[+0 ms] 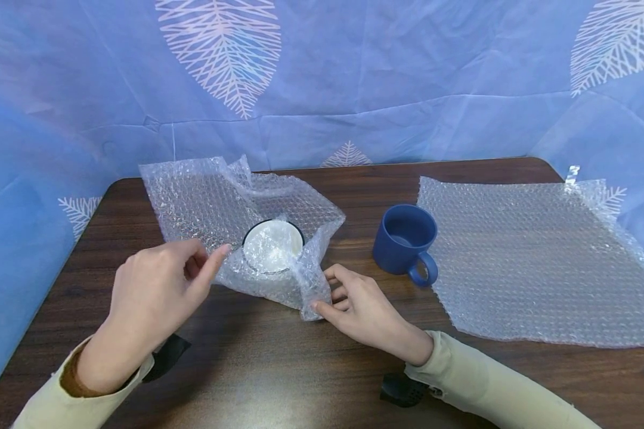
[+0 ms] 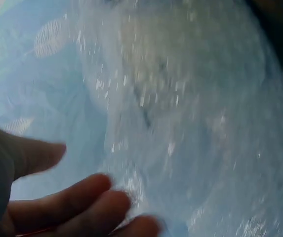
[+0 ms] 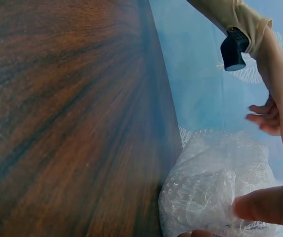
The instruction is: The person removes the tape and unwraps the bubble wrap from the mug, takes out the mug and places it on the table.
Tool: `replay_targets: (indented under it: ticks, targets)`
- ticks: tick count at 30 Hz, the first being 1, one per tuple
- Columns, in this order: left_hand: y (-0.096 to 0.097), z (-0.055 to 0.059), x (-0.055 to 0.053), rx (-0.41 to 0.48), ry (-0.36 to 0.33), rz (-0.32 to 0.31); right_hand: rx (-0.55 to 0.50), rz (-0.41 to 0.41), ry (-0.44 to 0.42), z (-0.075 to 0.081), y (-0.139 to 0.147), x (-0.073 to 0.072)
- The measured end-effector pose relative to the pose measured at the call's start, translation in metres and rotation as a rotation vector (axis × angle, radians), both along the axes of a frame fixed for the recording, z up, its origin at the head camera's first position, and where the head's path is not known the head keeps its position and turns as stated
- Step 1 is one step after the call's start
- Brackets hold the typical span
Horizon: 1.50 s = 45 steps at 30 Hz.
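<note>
A white round vessel with a dark rim [image 1: 265, 245] sits on a crumpled sheet of bubble wrap [image 1: 193, 196] at the left of the table. Part of the sheet lies over its mouth, and its sides are hidden in the wrap. My right hand [image 1: 362, 310] pinches a gathered corner of this sheet between thumb and fingers, at the vessel's near right side. In the right wrist view the thumb [image 3: 260, 205] presses on the wrap. To the vessel's left, my left hand [image 1: 155, 289] is raised with nothing in it, thumb apart from loosely bent fingers.
Right of the wrapped vessel stands a blue mug [image 1: 399, 241], upright, its handle toward the near right. A second bubble wrap sheet [image 1: 536, 256] lies flat beyond it, with a strip of clear tape [image 1: 571, 176] at its far edge. A blue patterned cloth [image 1: 408, 77] hangs behind the table.
</note>
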<state>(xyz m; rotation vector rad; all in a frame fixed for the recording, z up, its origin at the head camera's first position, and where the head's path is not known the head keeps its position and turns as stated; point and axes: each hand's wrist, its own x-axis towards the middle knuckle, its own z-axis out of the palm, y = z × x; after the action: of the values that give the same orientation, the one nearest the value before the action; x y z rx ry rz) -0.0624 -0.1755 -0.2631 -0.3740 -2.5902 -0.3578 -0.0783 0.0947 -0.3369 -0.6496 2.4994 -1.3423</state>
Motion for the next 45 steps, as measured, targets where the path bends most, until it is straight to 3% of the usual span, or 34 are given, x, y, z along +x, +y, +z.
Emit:
replay_targets:
  ticks: [5,11,24,34,45]
  targets:
    - [0.009,-0.008,0.002,-0.004,-0.230,0.016,-0.008,-0.002,-0.007,-0.001,0.000,0.000]
    - [0.013,-0.015,-0.003,0.030,-0.326,0.055,-0.016,-0.001,-0.011,0.000,0.000,0.001]
    - [0.018,-0.030,-0.013,0.137,-0.394,0.080,-0.076,0.052,0.048,-0.001,-0.010,0.003]
    - [0.013,-0.030,-0.015,0.157,-0.441,0.102,-0.111,0.058,0.064,-0.004,-0.028,-0.002]
    - [0.004,-0.032,-0.012,0.219,-0.426,0.102,-0.138,0.055,0.053,-0.005,-0.044,-0.007]
